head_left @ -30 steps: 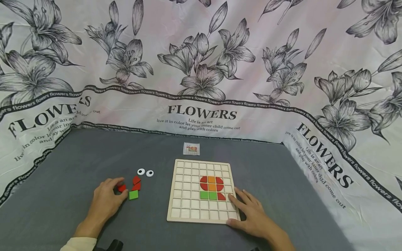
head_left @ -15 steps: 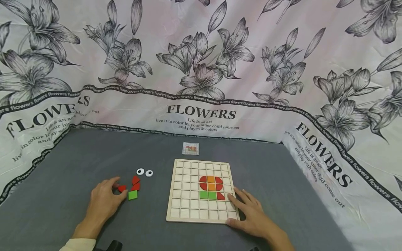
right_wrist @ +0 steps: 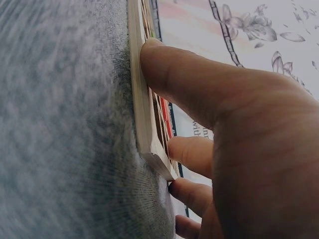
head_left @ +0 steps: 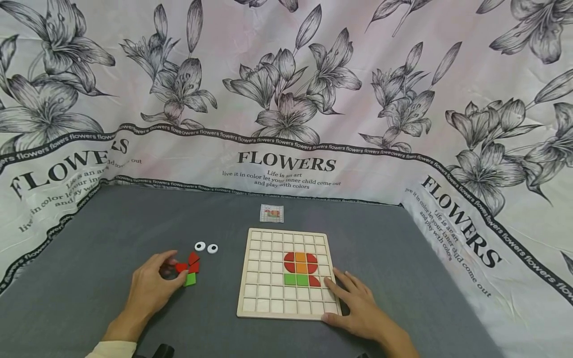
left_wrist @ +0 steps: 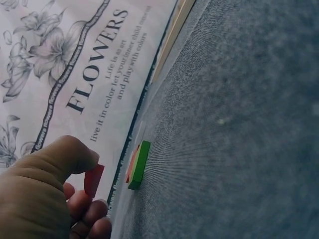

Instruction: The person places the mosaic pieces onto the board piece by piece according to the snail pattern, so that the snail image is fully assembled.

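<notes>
Gridded board [head_left: 265,277], coloured tiles [head_left: 301,267] inside

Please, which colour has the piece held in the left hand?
The piece in the left hand is red, clearest in the left wrist view.

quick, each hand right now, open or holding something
Left hand: holding a red piece, pinched between thumb and fingers.
Right hand: open, resting at the wooden board's near right corner.
</notes>
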Available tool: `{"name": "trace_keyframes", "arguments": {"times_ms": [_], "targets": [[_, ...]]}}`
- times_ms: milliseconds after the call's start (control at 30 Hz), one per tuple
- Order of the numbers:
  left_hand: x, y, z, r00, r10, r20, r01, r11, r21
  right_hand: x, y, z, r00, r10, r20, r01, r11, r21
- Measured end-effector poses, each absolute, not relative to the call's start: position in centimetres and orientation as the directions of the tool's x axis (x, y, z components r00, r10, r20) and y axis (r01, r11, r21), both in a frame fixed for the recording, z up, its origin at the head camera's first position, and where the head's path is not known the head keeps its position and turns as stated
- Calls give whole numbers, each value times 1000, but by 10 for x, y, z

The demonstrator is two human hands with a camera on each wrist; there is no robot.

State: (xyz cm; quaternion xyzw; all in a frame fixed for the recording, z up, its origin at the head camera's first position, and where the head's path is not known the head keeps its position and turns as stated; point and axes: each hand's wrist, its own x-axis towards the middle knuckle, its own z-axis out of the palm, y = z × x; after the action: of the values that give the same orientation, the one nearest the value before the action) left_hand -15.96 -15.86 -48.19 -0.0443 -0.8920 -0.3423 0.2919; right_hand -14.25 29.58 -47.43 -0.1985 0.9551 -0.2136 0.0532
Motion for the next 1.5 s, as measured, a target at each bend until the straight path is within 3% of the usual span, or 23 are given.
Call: {"name": "trace_keyframes", "arguments": {"times_ms": [200,467,700,900,1500], "targets": [[-158,-156,-480,-815,-118,567,320,725,610,-142,297,-475,-913,-409,1,-370,825,-428],[-158,-134,-470,-709,-77,701,516,621,590,-142,299,-478,-912,-410,13,-376,823,-426],[-158,-106,-466,-698,-49,715,582,543,605,-142,300,-477,-912,-409,16,-372,813,-447],[-163,-81,-469,-649,-40,760,648,493,580,-142,299,-477,-914,-405,0,-361,816,-451],[-174,-3,-483,-710,-21,704,622,449,641,-141,298,-476,-912,-410,24,-379,818,-432]]}}
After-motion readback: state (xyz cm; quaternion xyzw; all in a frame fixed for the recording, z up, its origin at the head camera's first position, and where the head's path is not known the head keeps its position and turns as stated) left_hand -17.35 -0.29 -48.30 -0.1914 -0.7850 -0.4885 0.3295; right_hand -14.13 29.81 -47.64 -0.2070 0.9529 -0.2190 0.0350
